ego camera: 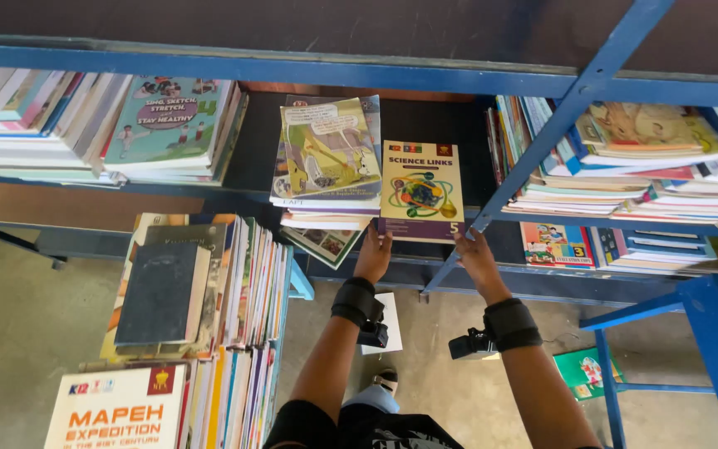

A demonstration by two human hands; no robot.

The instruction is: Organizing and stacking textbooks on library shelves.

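Note:
A yellow book with a purple lower band (421, 191) lies flat on a blue metal shelf (459, 274). My left hand (373, 256) grips its near left corner and my right hand (477, 256) grips its near right corner. Both wrists wear black straps with small devices. Right beside the yellow book on its left sits a stack of books (326, 162) topped by a green and yellow cover.
Stacks of books (633, 158) fill the shelf at right, behind a diagonal blue brace (542, 137). More book stacks (101, 125) sit at left. Upright books (234, 308) stand lower left. A green book (587, 372) and white paper (390, 323) lie on the concrete floor.

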